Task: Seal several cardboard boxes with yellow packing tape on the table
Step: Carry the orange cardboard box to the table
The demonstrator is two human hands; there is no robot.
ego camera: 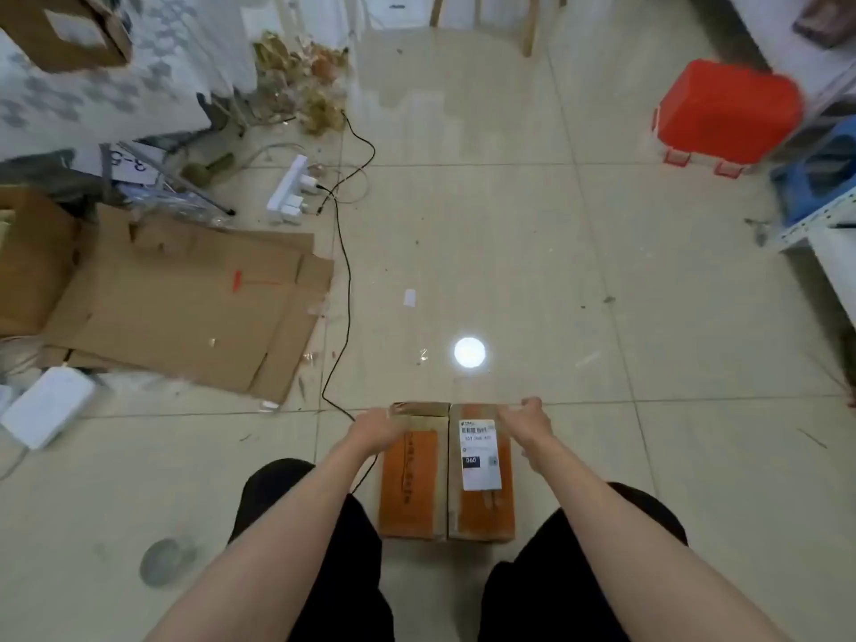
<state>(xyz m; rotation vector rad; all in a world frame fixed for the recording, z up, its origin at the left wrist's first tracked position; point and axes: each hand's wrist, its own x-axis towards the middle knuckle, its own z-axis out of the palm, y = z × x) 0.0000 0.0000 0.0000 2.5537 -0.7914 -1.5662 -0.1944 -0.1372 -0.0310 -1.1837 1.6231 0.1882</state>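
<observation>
A cardboard box point(447, 507) with orange-printed flaps and a white shipping label point(481, 454) lies on the floor between my knees, its two top flaps meeting at a middle seam. A glossy strip of tape point(421, 407) runs along the box's far edge. My left hand point(373, 430) is at the far left corner, fingers curled at the strip's left end. My right hand point(528, 417) is held just above the far right corner, fingers curled and pinching the strip's other end. No tape roll is in view.
Flattened cardboard point(185, 298) lies on the floor at the left, with a black cable point(345, 289) running past it to a white power strip point(289, 187). A red plastic stool point(727, 113) and a blue one point(820, 178) stand at the far right beside a shelf.
</observation>
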